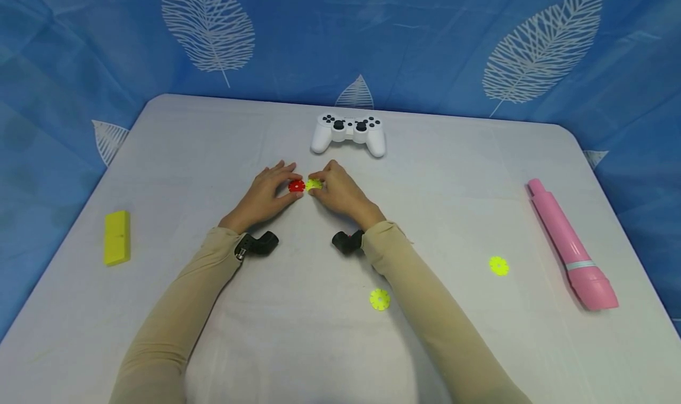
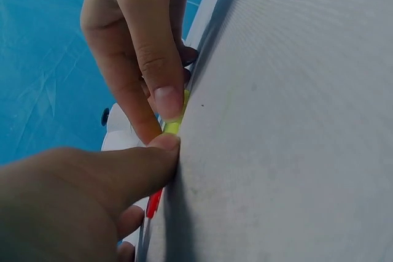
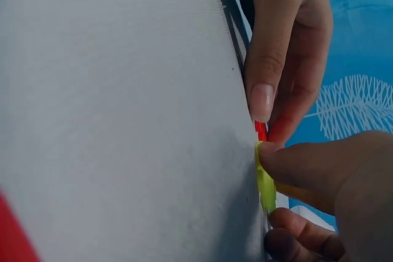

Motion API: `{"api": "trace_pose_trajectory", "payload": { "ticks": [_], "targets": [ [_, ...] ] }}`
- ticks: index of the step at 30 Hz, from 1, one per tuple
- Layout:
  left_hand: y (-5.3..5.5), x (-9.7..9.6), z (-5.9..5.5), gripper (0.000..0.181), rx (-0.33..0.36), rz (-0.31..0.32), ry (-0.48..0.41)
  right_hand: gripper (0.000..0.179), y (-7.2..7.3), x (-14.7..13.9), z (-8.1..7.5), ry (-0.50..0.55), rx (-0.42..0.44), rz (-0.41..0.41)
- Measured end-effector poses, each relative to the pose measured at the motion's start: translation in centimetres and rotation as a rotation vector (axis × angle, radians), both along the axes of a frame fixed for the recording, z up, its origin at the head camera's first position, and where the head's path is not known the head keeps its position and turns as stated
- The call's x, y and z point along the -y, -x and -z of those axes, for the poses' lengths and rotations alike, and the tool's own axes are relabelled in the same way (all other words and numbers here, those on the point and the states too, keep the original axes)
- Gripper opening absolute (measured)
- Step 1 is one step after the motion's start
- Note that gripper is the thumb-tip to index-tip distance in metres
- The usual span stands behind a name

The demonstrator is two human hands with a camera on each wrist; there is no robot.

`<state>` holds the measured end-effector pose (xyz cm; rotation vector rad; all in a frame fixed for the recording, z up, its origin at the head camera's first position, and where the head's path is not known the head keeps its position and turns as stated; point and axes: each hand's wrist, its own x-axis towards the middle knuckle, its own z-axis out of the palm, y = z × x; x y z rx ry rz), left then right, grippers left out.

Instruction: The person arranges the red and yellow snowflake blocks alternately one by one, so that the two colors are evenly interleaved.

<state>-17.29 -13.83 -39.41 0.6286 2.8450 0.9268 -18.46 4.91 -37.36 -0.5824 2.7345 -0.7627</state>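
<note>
Near the middle of the table, my left hand (image 1: 263, 196) pinches a small red interlocking disc (image 1: 296, 186) between thumb and fingertips. My right hand (image 1: 343, 192) pinches a yellow interlocking disc (image 1: 314, 184) of like size, edge to edge with the red one. Whether their slots are joined, I cannot tell. In the left wrist view, the yellow disc (image 2: 172, 128) shows between the fingertips, with the red disc (image 2: 153, 203) just below. From the right wrist, the yellow disc (image 3: 266, 182) is seen edge-on under the thumb; the red disc (image 3: 261, 131) is mostly hidden.
Two more yellow discs lie on the white table: one disc (image 1: 380, 299) beside the right forearm, another disc (image 1: 499, 266) farther right. A white game controller (image 1: 349, 133) is behind the hands. A yellow block (image 1: 116, 237) lies left, a pink flashlight-shaped object (image 1: 571, 244) right.
</note>
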Motion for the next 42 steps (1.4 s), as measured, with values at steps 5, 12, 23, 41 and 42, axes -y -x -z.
{"api": "trace_pose_trajectory", "payload": {
  "ticks": [5, 12, 23, 41, 42],
  "targets": [
    [0.0, 0.0, 0.1, 0.041, -0.011, -0.001, -0.008, 0.04, -0.4, 0.1, 0.0, -0.054, -0.042, -0.02],
    [0.0, 0.0, 0.0, 0.041, -0.006, -0.004, -0.001, 0.041, -0.6, 0.1, -0.1, -0.069, -0.083, -0.032],
    [-0.1, -0.1, -0.1, 0.041, 0.003, -0.001, 0.011, 0.044, -1.0, -0.6, -0.3, -0.043, -0.042, -0.039],
    [-0.1, -2.0, -0.7, 0.051, -0.027, 0.05, 0.034, 0.053, -4.6, -3.9, -2.2, 0.005, 0.091, -0.124],
    [-0.1, -2.1, -0.7, 0.051, -0.03, 0.061, 0.036, 0.054, -4.9, -4.3, -2.3, 0.012, 0.09, -0.136]
  ]
}}
